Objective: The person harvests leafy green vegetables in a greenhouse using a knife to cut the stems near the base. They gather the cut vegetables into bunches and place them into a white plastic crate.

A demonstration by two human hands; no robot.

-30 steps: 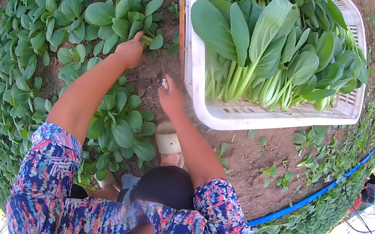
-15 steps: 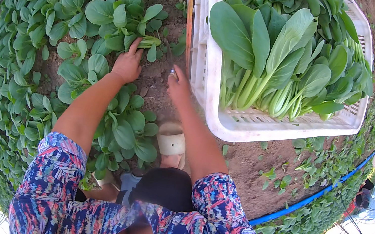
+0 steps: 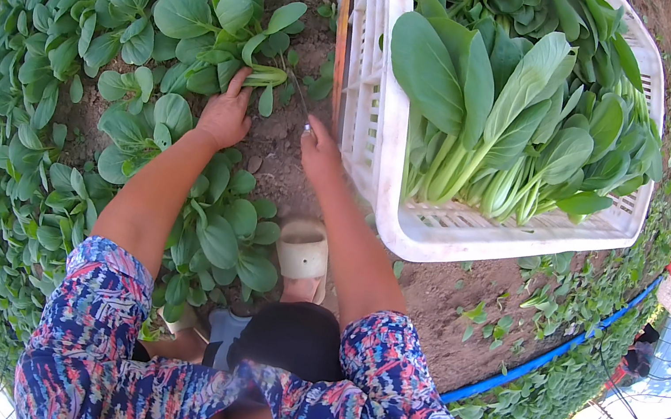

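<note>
My left hand (image 3: 226,116) is closed round the lower leaves and stalks of a bok choy plant (image 3: 265,77) in the bed. Pale green stalks stick out past its fingers toward the right. To the right, my right hand (image 3: 320,153) grips the handle of a knife (image 3: 299,95). Its thin, dark blade points up and left, its tip close to the stalk base; whether it touches is too fine to tell. A white plastic crate (image 3: 414,248) stands right beside my right hand, with many bok choy (image 3: 502,154) piled in it.
Rows of growing bok choy (image 3: 38,112) cover the left side. A plant clump (image 3: 228,235) stands below my left forearm. An orange strip (image 3: 342,40) runs along the crate's left side. A blue hose (image 3: 522,374) crosses the ground at lower right. A person (image 3: 637,357) is farther off.
The view has shifted slightly, so the crate appears a little farther right and lower. The bok choy's stalk base and the knife blade show more clearly. Both hands keep their holds.
</note>
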